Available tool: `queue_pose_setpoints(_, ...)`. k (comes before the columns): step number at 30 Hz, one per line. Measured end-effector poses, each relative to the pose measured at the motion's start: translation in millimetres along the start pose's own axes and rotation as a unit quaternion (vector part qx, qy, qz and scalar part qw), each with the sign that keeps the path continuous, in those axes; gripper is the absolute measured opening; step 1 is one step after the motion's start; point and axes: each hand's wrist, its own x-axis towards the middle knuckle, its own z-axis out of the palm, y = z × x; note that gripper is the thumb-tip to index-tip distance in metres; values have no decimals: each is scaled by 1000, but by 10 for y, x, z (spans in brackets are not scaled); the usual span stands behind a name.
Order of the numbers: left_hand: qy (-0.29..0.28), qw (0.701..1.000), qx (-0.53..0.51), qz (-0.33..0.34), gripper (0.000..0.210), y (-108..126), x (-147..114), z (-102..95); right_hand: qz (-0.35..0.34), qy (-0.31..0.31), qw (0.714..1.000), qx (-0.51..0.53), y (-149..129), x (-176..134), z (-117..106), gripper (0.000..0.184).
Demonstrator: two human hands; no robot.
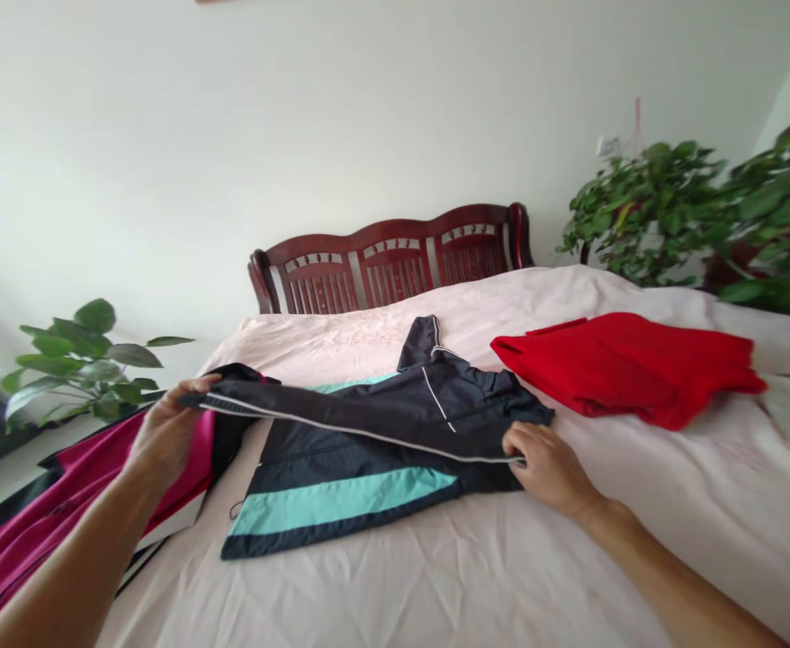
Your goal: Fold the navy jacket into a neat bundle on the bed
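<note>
A dark navy jacket [368, 432] with a teal band and thin white piping lies spread on a bed with a pale pink sheet [503, 558]. One sleeve is stretched across the jacket's body. My left hand [169, 427] grips the cuff end of that sleeve at the jacket's left side, lifted slightly off the bed. My right hand [547, 463] presses on the sleeve's other end at the jacket's right edge, fingers curled on the fabric.
A folded red garment [628, 364] lies on the bed to the right. A magenta and black garment [37, 517] hangs off the bed's left edge. A dark wooden headboard [395, 256] stands behind. Potted plants flank the bed, one left [85, 360], one right [705, 216].
</note>
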Motion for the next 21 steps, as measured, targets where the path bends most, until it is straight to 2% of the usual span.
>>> queue_pose_setpoints(2, 4, 996, 6, -89, 47, -358, -254, -133, -34, -35, 998, -39, -19, -78, -13, 18)
queue_pose_setpoints(4, 21, 984, -22, -178, 49, -699, -542, -283, -44, -57, 995, -63, -44, -111, -54, 20)
queue_pose_setpoints(5, 12, 976, -27, -215, 47, -829, -679, -352, -44, -72, 994, -65, -53, -110, -84, 21)
queue_pose_setpoints(8, -28, 959, -42, -279, 42, -991, -977, -501, -24, -147, 988, -27, -25, -48, -188, 25)
queue_pose_setpoints(11, -23, 958, -30, -286, 42, -930, -1057, -570, 33, -221, 974, 40, 80, 62, -257, 28)
queue_pose_setpoints(14, -20, 963, -25, -269, 42, -860, -998, -590, 71, -251, 957, 123, 125, 159, -247, 39)
queue_pose_setpoints(17, -5, 968, -67, -241, 43, -839, -903, -553, 51, -255, 952, 163, 13, 207, -187, 47)
queue_pose_setpoints(21, 9, 975, -125, -184, 48, -748, -752, -407, 20, -208, 973, 92, -199, 240, -137, 43)
